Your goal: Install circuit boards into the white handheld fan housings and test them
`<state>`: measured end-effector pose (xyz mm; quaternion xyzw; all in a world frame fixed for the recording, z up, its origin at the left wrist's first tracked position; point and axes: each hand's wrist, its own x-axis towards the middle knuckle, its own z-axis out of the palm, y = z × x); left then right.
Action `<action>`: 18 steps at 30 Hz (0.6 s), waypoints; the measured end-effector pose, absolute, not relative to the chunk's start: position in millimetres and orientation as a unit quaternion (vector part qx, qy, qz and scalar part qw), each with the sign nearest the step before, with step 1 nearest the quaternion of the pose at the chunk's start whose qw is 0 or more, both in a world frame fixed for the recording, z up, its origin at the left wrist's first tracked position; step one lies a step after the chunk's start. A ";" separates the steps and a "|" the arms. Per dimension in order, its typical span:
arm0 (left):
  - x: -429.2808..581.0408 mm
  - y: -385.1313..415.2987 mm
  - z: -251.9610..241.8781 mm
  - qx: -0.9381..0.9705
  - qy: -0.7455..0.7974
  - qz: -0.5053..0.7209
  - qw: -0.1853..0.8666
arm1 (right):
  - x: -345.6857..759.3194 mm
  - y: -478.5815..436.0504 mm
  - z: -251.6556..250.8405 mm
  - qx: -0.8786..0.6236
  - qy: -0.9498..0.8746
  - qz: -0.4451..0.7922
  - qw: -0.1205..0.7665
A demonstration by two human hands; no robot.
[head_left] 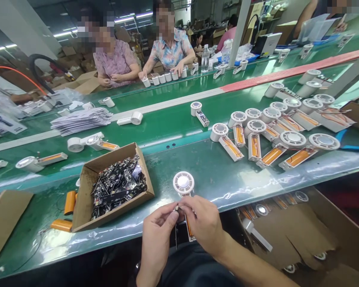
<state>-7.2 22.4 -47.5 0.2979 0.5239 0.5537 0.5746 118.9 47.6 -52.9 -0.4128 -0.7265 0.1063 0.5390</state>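
Note:
A white handheld fan (183,184) with a round grille head lies at the near edge of the green table, its open handle pointing toward me. My left hand (158,231) pinches a small dark part, too small to name, at the handle. My right hand (205,223) is closed over the handle, where an orange battery (189,229) shows. The fingertips of both hands meet just below the fan head.
A cardboard box of black circuit boards (115,185) sits to the left, with loose orange batteries (69,202) beside it. Several open fan units (275,137) lie at right. A box of fans (287,227) stands below the table. Two people (143,56) work across the green conveyor (173,119).

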 end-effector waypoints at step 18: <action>1.4 24.0 -22.4 0.457 0.566 0.529 0.437 | 124.8 39.7 -49.7 -0.450 -0.749 0.074 0.480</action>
